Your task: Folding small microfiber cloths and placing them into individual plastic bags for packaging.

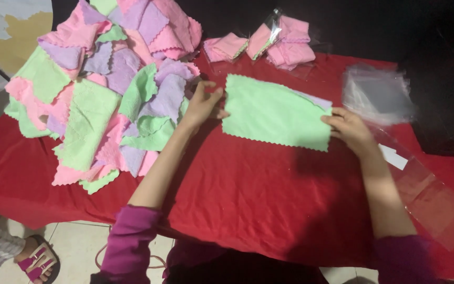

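pinched at its two short ends by the left hand (pixel 202 107) and right hand (pixel 349 128), the green microfibre cloth (pixel 274 113) looks light, limp, easiest held by corners.

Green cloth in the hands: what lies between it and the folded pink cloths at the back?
In the head view, only bare red tablecloth lies between the green cloth and the folded pink cloths.

Between the left hand (pixel 202 107) and the right hand (pixel 349 129) stretched a green cloth (pixel 271 113), matt and fuzzy, its edges pinked in zigzags. Below the grip lay a red tablecloth (pixel 248 189), a smooth, creased fabric. Beside the right hand were clear plastic sleeves (pixel 377 94) (glossy, thin), and beyond the left was a heap of soft pastel cloths (pixel 101 89).
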